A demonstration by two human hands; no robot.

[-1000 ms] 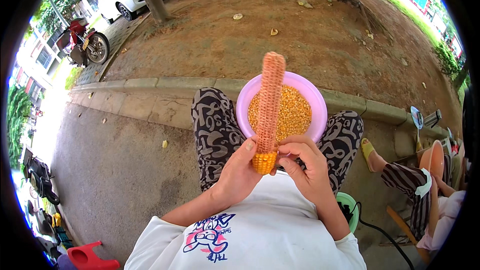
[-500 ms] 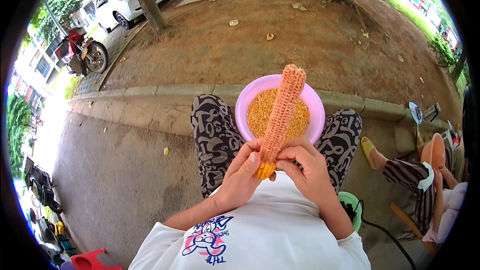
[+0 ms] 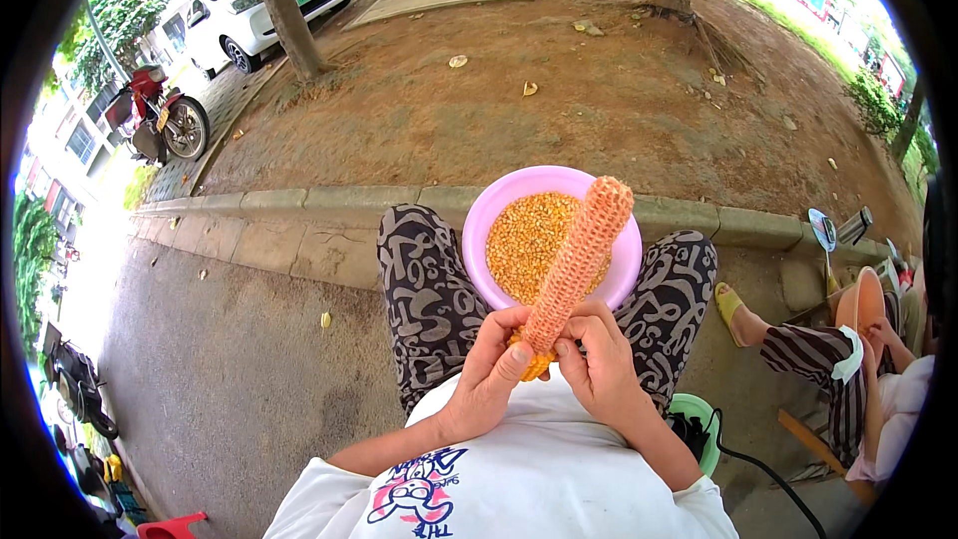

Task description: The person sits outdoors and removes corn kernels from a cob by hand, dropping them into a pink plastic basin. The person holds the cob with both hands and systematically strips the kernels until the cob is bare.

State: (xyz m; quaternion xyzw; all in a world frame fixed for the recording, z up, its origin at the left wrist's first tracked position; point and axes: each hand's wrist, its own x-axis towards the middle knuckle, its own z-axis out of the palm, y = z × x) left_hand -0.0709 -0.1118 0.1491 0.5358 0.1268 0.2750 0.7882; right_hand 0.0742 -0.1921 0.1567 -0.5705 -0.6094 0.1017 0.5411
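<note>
Both hands grip one corn cob (image 3: 579, 265), mostly bare and reddish, its long end slanting up and to the right. Yellow kernels (image 3: 536, 366) remain only around its near end. My left hand (image 3: 486, 369) is closed on that end from the left, thumb along the kernels. From the right, my right hand (image 3: 602, 359) is closed on the cob, thumb and fingers bent against it. Beyond them, between my knees, a pink basin (image 3: 479, 240) holds loose yellow kernels (image 3: 529, 240), and the cob hides part of it.
At right, a seated person's hands (image 3: 878, 334) hold an orange bowl (image 3: 860, 301). A green tub (image 3: 710, 454) with a black cable (image 3: 773, 474) is beside my right hip. A stone curb (image 3: 329, 202) runs beyond my knees. A red stool (image 3: 172, 527) shows at lower left.
The cob's upper end has tipped lower and to the right, toward me. My hands have shifted slightly on its kernelled end, and both still hold it.
</note>
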